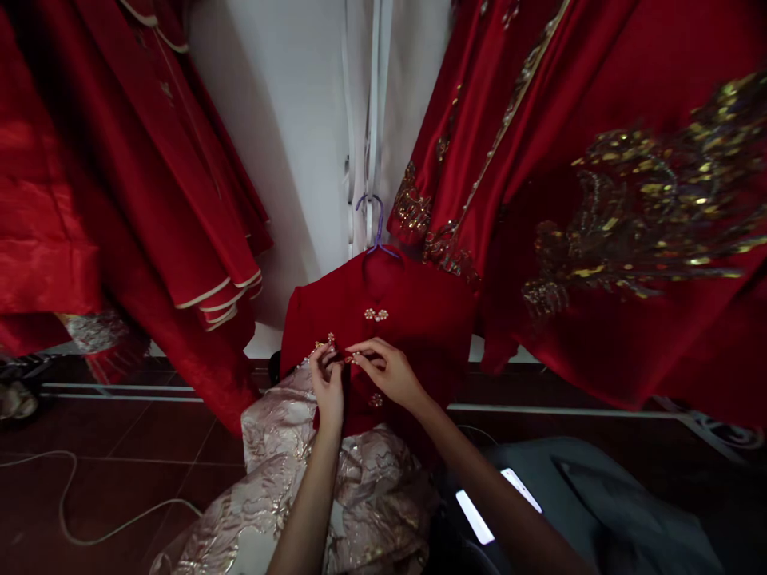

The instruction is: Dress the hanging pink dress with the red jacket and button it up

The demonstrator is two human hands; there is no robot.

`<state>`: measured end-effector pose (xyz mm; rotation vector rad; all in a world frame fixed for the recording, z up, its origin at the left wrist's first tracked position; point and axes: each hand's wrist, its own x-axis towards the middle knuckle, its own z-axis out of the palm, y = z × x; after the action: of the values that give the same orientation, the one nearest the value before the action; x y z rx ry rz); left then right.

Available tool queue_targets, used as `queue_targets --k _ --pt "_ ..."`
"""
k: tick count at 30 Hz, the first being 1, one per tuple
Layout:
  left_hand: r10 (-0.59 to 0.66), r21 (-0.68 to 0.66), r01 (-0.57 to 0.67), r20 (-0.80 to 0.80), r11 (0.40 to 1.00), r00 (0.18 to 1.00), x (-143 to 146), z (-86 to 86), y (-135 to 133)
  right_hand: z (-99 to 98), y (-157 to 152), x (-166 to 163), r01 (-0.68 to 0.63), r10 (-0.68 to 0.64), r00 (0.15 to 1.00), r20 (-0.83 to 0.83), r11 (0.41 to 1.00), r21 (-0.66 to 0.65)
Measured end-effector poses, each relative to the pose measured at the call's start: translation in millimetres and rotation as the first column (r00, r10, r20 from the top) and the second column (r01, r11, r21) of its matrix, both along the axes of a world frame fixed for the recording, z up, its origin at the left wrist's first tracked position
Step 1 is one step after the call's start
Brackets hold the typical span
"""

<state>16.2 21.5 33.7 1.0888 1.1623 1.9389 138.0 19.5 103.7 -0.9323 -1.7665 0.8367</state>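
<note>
A red jacket (pixel 419 307) hangs in front of me on a purple hanger (pixel 379 231). Flower-shaped beaded fastenings sit on its front: an upper one (pixel 376 315) and a lower one (pixel 375 400). My left hand (pixel 328 385) is closed in a pinch at the left of the jacket's front, by a gold and pearl ornament (pixel 331 339). Its fingertips hide what they grip. From the right, my right hand (pixel 391 372) pinches a small beaded clasp (pixel 351 359), close to the left fingertips. Pale pink-gold brocade cloth (pixel 288 455) lies below the jacket and under my left forearm.
Red garments (pixel 173 184) hang at the left; sequinned red garments (pixel 551 200) hang at the right. White rack poles (pixel 372 104) rise behind the hanger. A grey-blue bag or cover (pixel 599 479) and a lit screen (pixel 475 517) are low right. A cable (pixel 72 495) crosses the floor.
</note>
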Motion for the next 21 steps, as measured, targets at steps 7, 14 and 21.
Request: queue_targets --k 7,14,21 --pt "-0.051 -0.001 0.053 0.191 0.999 0.980 -4.1 -4.6 7.6 1.3 21.1 -16.2 0.103 -0.103 0.994 -0.030 0.995 -0.002" --pt "-0.024 -0.022 0.029 0.216 0.999 0.976 -6.8 -2.3 15.5 -1.0 35.1 -33.0 0.129 -0.127 0.991 -0.036 0.990 0.056" --pt "0.062 -0.064 -0.053 0.136 0.997 0.989 -7.9 2.7 13.6 -4.3 30.9 -31.8 0.139 -0.149 0.987 0.055 0.978 0.154"
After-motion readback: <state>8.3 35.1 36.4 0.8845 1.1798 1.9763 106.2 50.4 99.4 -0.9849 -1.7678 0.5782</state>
